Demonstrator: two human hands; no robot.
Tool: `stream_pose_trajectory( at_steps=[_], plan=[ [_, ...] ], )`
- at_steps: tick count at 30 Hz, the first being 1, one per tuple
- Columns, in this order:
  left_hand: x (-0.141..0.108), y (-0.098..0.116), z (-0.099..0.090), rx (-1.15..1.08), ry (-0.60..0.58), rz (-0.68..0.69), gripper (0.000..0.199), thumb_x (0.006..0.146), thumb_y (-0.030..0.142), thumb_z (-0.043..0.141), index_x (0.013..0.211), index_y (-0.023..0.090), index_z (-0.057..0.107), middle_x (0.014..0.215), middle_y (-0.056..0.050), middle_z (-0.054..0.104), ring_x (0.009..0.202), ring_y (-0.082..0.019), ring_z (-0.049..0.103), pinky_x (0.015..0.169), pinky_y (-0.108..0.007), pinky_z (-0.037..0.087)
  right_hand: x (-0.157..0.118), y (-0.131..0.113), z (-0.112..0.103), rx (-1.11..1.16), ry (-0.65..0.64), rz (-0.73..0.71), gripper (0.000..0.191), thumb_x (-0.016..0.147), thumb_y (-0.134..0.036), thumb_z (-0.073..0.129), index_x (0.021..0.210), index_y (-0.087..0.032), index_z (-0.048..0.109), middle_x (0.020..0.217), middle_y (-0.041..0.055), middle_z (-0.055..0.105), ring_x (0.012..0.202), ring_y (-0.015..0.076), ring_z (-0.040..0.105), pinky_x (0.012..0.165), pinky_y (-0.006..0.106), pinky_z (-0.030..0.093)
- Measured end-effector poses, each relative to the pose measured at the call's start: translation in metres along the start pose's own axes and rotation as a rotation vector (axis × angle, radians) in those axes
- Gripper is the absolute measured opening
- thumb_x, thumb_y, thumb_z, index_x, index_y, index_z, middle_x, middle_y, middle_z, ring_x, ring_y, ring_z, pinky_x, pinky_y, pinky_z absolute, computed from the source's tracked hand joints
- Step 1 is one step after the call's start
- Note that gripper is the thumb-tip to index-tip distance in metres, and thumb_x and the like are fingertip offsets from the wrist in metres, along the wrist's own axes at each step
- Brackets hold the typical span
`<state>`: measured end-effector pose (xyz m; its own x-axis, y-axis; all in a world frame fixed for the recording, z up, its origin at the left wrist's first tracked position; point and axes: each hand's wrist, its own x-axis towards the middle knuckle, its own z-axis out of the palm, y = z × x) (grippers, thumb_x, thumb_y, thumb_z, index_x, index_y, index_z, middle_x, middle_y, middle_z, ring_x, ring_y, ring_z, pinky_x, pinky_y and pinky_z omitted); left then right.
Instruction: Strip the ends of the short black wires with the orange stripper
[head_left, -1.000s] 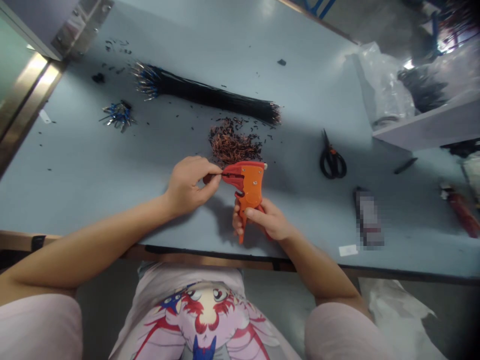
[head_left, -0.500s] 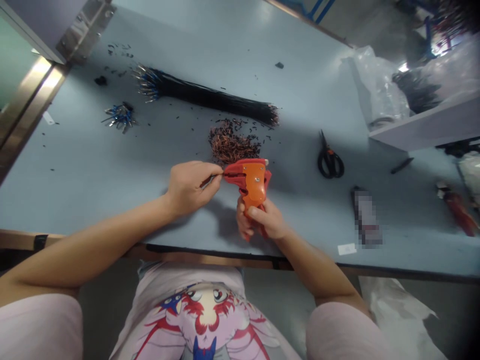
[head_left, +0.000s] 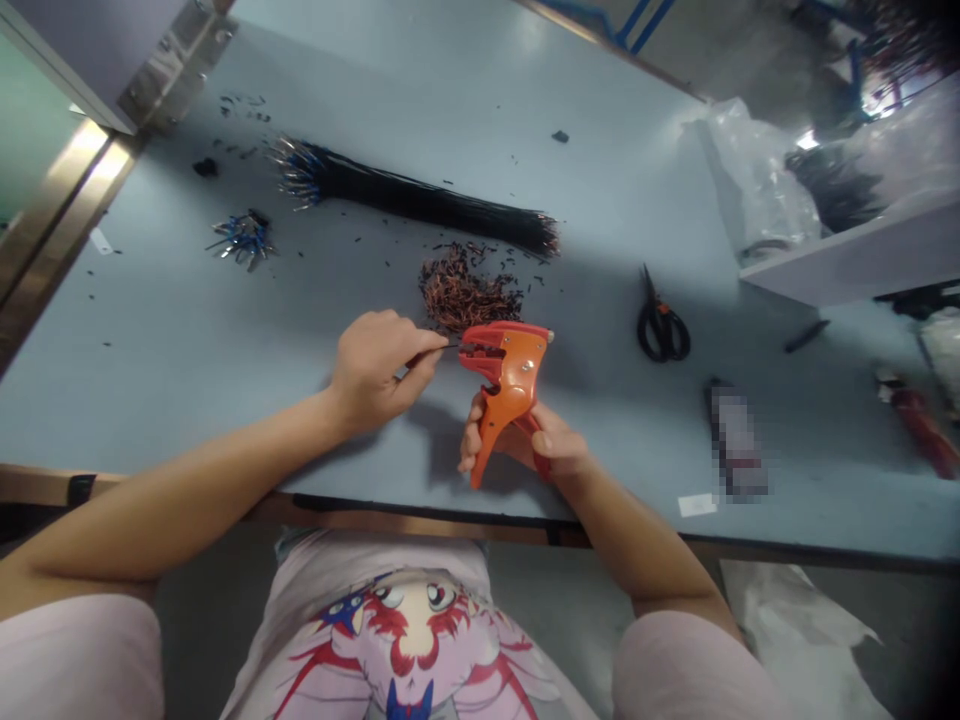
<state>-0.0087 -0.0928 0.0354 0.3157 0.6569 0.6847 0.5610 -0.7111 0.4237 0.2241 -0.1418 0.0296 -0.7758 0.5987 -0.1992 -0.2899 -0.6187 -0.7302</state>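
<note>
Between thumb and fingers my left hand [head_left: 382,370] pinches a thin dark wire [head_left: 442,349], whose end points at the jaws of an orange and red wire stripper [head_left: 517,375]. My right hand [head_left: 536,440] is wrapped round the stripper's handles, which are spread apart. Whether the wire end touches the jaws is too small to tell. Just behind the tool lies a pile of copper-coloured and black scraps [head_left: 465,290]. Farther back rests a long bundle of black wires [head_left: 420,197] with metal and blue ends at its left.
A small cluster of blue and metal pieces [head_left: 246,238] lies at the left. Scissors [head_left: 661,325], a pixelated dark object [head_left: 736,440] and a white label [head_left: 697,505] are on the right. Plastic bags [head_left: 772,190] stand at a raised shelf, with red-handled pliers [head_left: 919,425] below.
The stripper's handles have spread apart and its jaws have opened. The tool has shifted slightly right, away from my left hand, and more of the wire's end shows between them.
</note>
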Motion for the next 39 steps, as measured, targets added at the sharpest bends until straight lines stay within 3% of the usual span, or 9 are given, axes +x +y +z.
stream_pose_trajectory(
  at_steps=[6, 11, 17, 22, 26, 29, 32, 36, 39],
  plan=[
    [0.0, -0.001, 0.0, 0.046, 0.014, -0.012, 0.008, 0.082, 0.019, 0.058, 0.082, 0.021, 0.065, 0.059, 0.001, 0.06, 0.057, -0.014, 0.05, 0.059, -0.031, 0.035, 0.001, -0.005, 0.004, 0.026, 0.038, -0.01, 0.061, 0.069, -0.053, 0.072, 0.11, -0.015, 0.049, 0.09, 0.0076, 0.061, 0.083, 0.0258, 0.067, 0.079, 0.052, 0.053],
    [0.0, -0.006, 0.001, -0.005, 0.176, -0.176, 0.008, 0.085, 0.02, 0.055, 0.085, 0.021, 0.063, 0.07, 0.0, 0.064, 0.067, -0.014, 0.056, 0.068, -0.032, 0.043, 0.001, -0.005, 0.003, -0.146, 0.244, -0.181, 0.056, 0.075, -0.055, 0.067, 0.113, -0.017, 0.05, 0.091, 0.0074, 0.059, 0.078, 0.0215, 0.062, 0.076, 0.046, 0.054],
    [0.002, -0.015, 0.0, -0.04, 0.306, -0.232, 0.006, 0.087, 0.023, 0.056, 0.087, 0.025, 0.062, 0.08, -0.001, 0.067, 0.081, -0.018, 0.06, 0.079, -0.039, 0.047, -0.007, -0.01, 0.02, -0.973, 0.513, -0.302, 0.036, 0.093, -0.043, 0.049, 0.121, -0.019, 0.048, 0.1, 0.0105, 0.059, 0.088, 0.0234, 0.058, 0.081, 0.042, 0.049],
    [0.007, -0.02, -0.004, 0.056, 0.363, -0.229, 0.005, 0.085, 0.027, 0.06, 0.084, 0.025, 0.065, 0.08, -0.002, 0.065, 0.083, -0.02, 0.059, 0.082, -0.042, 0.044, 0.002, -0.008, 0.031, -1.744, 0.522, -0.268, 0.044, 0.084, -0.033, 0.061, 0.123, -0.014, 0.051, 0.111, 0.0168, 0.061, 0.098, 0.0304, 0.055, 0.083, 0.045, 0.044],
    [0.008, -0.02, -0.006, 0.08, 0.341, -0.223, 0.006, 0.084, 0.028, 0.062, 0.083, 0.026, 0.067, 0.079, -0.002, 0.065, 0.082, -0.02, 0.059, 0.08, -0.042, 0.044, 0.011, -0.001, 0.031, -1.959, 0.449, -0.086, 0.043, 0.084, -0.034, 0.065, 0.122, -0.016, 0.056, 0.108, 0.0153, 0.063, 0.099, 0.0322, 0.054, 0.086, 0.048, 0.04],
    [0.007, -0.017, -0.006, 0.119, 0.301, -0.172, 0.004, 0.082, 0.028, 0.065, 0.08, 0.027, 0.068, 0.075, 0.0, 0.066, 0.079, -0.02, 0.059, 0.079, -0.043, 0.043, 0.011, -0.001, 0.031, -1.95, 0.395, -0.068, 0.052, 0.081, -0.038, 0.069, 0.126, -0.017, 0.054, 0.112, 0.0151, 0.061, 0.104, 0.032, 0.051, 0.091, 0.048, 0.039],
    [0.003, -0.013, -0.003, 0.133, 0.204, -0.069, 0.005, 0.079, 0.026, 0.067, 0.082, 0.029, 0.069, 0.075, 0.003, 0.068, 0.079, -0.019, 0.057, 0.078, -0.043, 0.042, 0.009, -0.001, 0.028, -1.908, 0.38, -0.192, 0.049, 0.082, -0.042, 0.068, 0.122, -0.018, 0.056, 0.114, 0.0137, 0.061, 0.11, 0.0311, 0.049, 0.095, 0.048, 0.039],
    [-0.003, -0.004, 0.003, 0.14, 0.078, 0.074, 0.007, 0.081, 0.025, 0.064, 0.085, 0.031, 0.067, 0.075, 0.006, 0.068, 0.079, -0.018, 0.054, 0.077, -0.042, 0.039, 0.005, 0.003, 0.019, -1.888, 0.627, -0.572, 0.021, 0.087, -0.03, 0.061, 0.105, -0.02, 0.059, 0.101, 0.0118, 0.064, 0.101, 0.0275, 0.056, 0.09, 0.048, 0.045],
    [-0.007, 0.002, 0.006, 0.14, 0.022, 0.163, 0.007, 0.082, 0.026, 0.063, 0.087, 0.03, 0.065, 0.076, 0.006, 0.068, 0.081, -0.018, 0.052, 0.081, -0.042, 0.036, 0.004, 0.003, 0.016, -1.909, 0.745, -0.739, 0.025, 0.087, -0.026, 0.062, 0.111, -0.02, 0.056, 0.104, 0.0131, 0.063, 0.104, 0.0288, 0.056, 0.092, 0.049, 0.045]
  ],
)
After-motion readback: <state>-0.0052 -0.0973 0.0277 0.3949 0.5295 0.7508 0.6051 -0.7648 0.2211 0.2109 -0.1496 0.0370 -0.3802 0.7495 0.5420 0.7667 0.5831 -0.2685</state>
